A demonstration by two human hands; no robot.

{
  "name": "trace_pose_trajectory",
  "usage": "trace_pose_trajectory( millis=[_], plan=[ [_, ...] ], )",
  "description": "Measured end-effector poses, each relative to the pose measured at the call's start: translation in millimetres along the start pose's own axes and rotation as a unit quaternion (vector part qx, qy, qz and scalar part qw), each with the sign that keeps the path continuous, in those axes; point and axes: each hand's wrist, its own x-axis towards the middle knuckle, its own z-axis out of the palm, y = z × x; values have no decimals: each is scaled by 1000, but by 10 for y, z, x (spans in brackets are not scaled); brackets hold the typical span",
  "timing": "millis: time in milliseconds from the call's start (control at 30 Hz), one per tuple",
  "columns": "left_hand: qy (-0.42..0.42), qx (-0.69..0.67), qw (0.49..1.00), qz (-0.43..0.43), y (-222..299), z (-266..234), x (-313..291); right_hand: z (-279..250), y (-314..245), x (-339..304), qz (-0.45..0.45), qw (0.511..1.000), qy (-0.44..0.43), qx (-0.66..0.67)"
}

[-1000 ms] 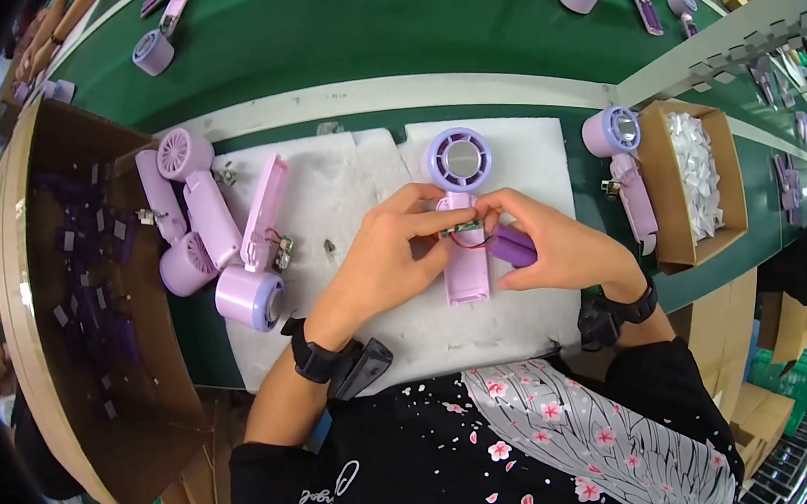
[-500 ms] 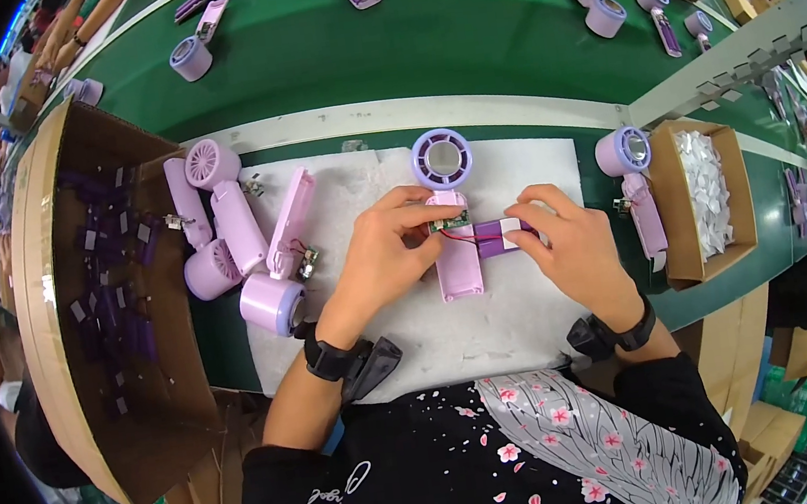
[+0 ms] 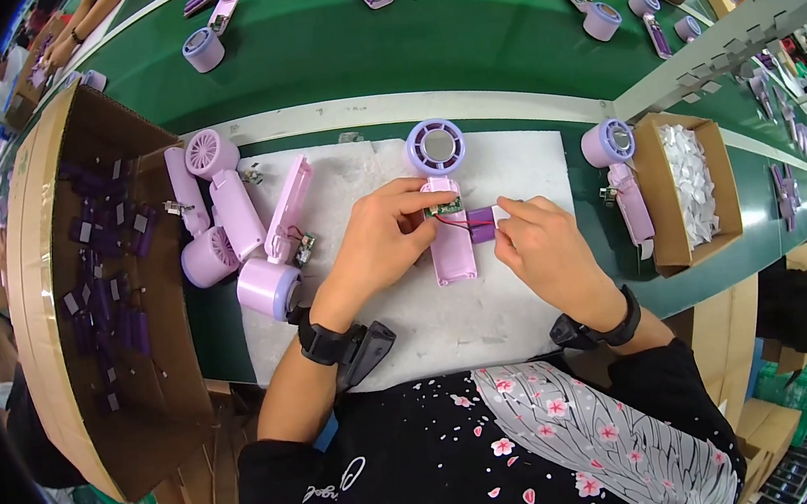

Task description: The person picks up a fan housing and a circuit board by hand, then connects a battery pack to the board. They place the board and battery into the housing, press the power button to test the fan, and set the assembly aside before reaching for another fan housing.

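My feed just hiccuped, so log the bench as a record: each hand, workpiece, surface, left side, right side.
Left hand: on the small green circuit board
Right hand: at the purple block with a white patch
Workpiece: open pink plastic handle with round lavender fan head
Surface: flat white sheet under the workpiece
Left side: brown cardboard box holding dark purple pieces
Right side: pink fan with lavender rim, beside smaller brown cardboard box of white pieces
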Motion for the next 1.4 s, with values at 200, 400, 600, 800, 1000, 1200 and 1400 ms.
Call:
trace_pose_trajectory(
  millis=[200, 400, 600, 800, 1000, 1200, 1400],
  plan=[
    [3, 18, 1000, 16, -57, 10, -9, -41, 117, 27, -32, 999, -14, 19],
    [4, 21, 999, 27, -88, 18, -4, -85, 192, 36, -46, 996, -28, 74],
    [6, 20, 1000, 23, -84, 14, 7, -110, 171, 69, -67, 996, -49, 28],
    [5, 31, 999, 30, -60, 22, 16, -71, 99, 74, -79, 995, -59, -32],
    [40, 0, 998, 40, -48, 54, 2, -61, 79, 51, -69, 997, -9, -32],
    [14, 19, 999, 35, -50, 17, 6, -175, 212, 100, 14, 995, -34, 90],
    [24, 20, 999, 34, -63, -51, 47, -513, 641, 571, 161, 985, 20, 56]
  ],
)
